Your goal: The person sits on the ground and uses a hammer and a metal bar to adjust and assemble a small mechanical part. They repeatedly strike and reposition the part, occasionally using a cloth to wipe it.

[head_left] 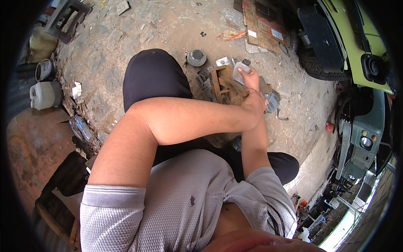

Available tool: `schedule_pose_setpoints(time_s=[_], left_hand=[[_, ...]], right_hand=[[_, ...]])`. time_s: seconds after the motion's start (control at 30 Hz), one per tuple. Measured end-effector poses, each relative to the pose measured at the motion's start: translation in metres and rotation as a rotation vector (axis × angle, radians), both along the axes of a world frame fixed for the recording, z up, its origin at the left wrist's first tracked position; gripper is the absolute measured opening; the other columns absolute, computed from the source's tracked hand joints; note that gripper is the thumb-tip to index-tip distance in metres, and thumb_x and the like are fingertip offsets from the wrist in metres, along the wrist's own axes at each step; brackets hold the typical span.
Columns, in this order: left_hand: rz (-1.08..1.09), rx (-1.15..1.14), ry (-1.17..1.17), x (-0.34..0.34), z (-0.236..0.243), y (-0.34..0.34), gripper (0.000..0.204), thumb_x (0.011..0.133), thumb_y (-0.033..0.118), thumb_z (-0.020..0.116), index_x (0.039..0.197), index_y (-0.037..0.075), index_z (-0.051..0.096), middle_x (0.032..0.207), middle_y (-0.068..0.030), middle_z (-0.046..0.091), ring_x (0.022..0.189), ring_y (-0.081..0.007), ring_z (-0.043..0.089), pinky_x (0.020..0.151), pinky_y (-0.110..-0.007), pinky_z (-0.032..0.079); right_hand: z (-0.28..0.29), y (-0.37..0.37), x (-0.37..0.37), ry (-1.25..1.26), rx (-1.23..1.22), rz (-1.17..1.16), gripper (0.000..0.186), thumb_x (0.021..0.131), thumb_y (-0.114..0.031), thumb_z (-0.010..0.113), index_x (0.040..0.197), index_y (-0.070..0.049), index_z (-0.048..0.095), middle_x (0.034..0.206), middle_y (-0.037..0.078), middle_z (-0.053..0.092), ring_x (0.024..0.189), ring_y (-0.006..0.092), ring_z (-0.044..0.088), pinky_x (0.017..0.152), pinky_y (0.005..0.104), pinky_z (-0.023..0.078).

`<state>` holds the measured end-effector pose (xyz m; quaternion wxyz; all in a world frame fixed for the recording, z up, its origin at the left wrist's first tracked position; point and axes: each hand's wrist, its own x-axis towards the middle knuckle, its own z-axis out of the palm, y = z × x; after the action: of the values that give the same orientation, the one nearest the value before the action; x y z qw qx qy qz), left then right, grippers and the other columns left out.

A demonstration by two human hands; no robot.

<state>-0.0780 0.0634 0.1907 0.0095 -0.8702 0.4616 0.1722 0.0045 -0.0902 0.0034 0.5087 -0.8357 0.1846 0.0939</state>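
My right hand [250, 78] grips a small translucent plastic bottle [239, 72] with a dark cap, tilted away from me. Crossing over the right forearm, my left hand [254, 103] is closed beside the right wrist; what its fingers hold, if anything, is hidden. Just left of both hands stands a brown wooden frame or block [224, 84], dirty and partly covered by the hands. Close on the right lies a grey motor-like machine part [273, 101] with ribbed casing. A round metal can-like part [196, 57] and a small white box [223, 61] sit beyond the wooden frame.
Cardboard and board pieces [264, 27] lie at the far right, near a yellow-green vehicle [367, 50]. A grey vehicle front [365, 138] stands at right. White jugs [46, 95] and plastic bottles [84, 128] line the left side. My bent knee [156, 75] rises left of the work.
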Motion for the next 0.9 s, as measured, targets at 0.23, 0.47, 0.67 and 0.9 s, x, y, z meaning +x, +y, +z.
schedule_pose_setpoints(time_s=[0.23, 0.47, 0.67, 0.9], left_hand=[[0.006, -0.016, -0.025, -0.004, 0.001, 0.0, 0.081, 0.074, 0.031, 0.085, 0.143, 0.005, 0.051, 0.128, -0.0142, 0.063, 0.114, -0.0295, 0.066, 0.082, -0.043, 0.05], [-0.005, 0.015, -0.036, -0.004, 0.003, 0.001, 0.084, 0.073, 0.031, 0.086, 0.145, 0.006, 0.05, 0.129, -0.0148, 0.062, 0.114, -0.0301, 0.066, 0.083, -0.043, 0.05], [0.011, -0.004, -0.056, -0.005, -0.002, -0.002, 0.081, 0.076, 0.029, 0.084, 0.145, 0.005, 0.05, 0.128, -0.0147, 0.062, 0.113, -0.0296, 0.065, 0.084, -0.044, 0.051], [0.02, 0.004, -0.081, -0.007, -0.007, -0.002, 0.081, 0.075, 0.03, 0.084, 0.145, 0.006, 0.049, 0.127, -0.0132, 0.061, 0.114, -0.0293, 0.064, 0.085, -0.045, 0.051]], right_hand=[[-0.031, -0.005, -0.006, -0.07, 0.024, 0.018, 0.043, 0.089, -0.026, 0.086, 0.118, 0.002, 0.07, 0.102, 0.008, 0.076, 0.087, 0.0153, 0.068, 0.08, 0.0314, 0.055], [-0.031, 0.003, 0.001, -0.205, 0.16, -0.067, 0.037, 0.085, -0.025, 0.089, 0.104, 0.002, 0.073, 0.085, 0.006, 0.07, 0.078, 0.015, 0.061, 0.073, 0.0328, 0.051], [-0.041, -0.01, 0.002, -0.275, -0.177, -0.391, 0.043, 0.083, -0.033, 0.09, 0.092, 0.002, 0.068, 0.076, 0.006, 0.066, 0.074, 0.0148, 0.056, 0.069, 0.0337, 0.05], [-0.042, 0.008, -0.002, -0.175, -0.405, -0.183, 0.048, 0.08, -0.037, 0.091, 0.084, -0.002, 0.058, 0.068, 0.01, 0.059, 0.067, 0.0195, 0.048, 0.063, 0.038, 0.046]])
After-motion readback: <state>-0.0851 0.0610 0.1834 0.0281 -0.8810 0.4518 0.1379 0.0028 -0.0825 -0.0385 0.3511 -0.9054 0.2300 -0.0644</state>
